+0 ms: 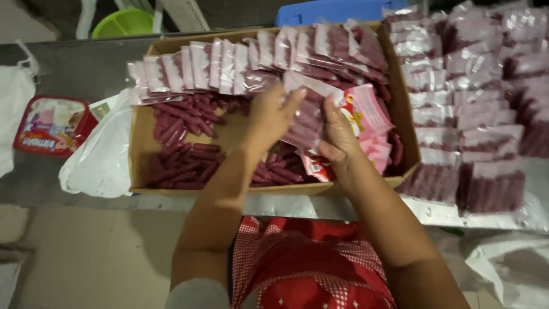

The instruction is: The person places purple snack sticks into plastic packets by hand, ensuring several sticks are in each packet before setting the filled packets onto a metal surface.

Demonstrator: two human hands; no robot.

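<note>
My left hand (269, 117) and my right hand (338, 134) hold one clear plastic packet of dark red sausages (306, 117) between them, above a shallow cardboard box (139, 143). Loose dark red sausages (183, 149) lie on the box floor under my hands. Filled packets (229, 66) are fanned in a row along the far side of the box. A bunch of pink printed empty bags (366, 111) sits just right of my right hand.
Stacks of filled sausage packets (474, 114) cover the metal table to the right. A white plastic bag (100, 157) and a red lidded tub (51, 126) lie left of the box. A green basin (123, 23) and a blue crate (337, 10) stand behind.
</note>
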